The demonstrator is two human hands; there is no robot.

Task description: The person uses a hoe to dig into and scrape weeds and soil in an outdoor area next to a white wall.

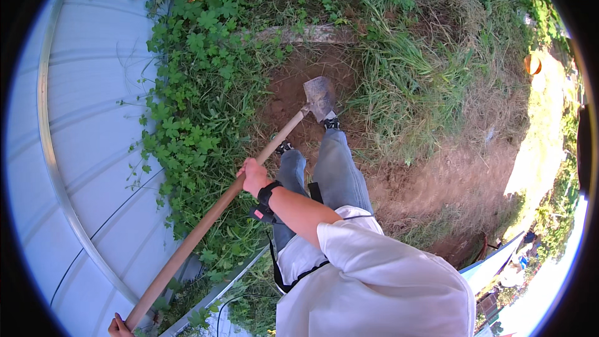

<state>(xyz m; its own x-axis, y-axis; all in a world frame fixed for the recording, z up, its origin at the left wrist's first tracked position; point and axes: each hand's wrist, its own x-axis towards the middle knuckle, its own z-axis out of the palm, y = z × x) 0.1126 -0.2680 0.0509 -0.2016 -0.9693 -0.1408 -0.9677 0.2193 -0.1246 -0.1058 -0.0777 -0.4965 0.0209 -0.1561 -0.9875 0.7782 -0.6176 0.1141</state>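
Observation:
A shovel with a long wooden handle [211,215] slants across the view from lower left to upper middle. My right hand [255,178] is wrapped around the handle partway up, a black band on its wrist. At the lower left rim my left hand [120,326] grips the handle near its end, partly cut off by the picture's edge. The worn, soil-marked metal blade [320,96] is over bare brown soil [290,79], overlapping my right shoe [331,120]. Whether the blade touches the ground, I cannot tell.
A white ribbed metal wall [103,103] with a metal rail [44,98] stands on the left. Leafy vines [187,117] grow along it. Behind the soil lies a log-like edge [304,34]. Tall grass [412,75] is on the right, an orange container [532,64] farther off.

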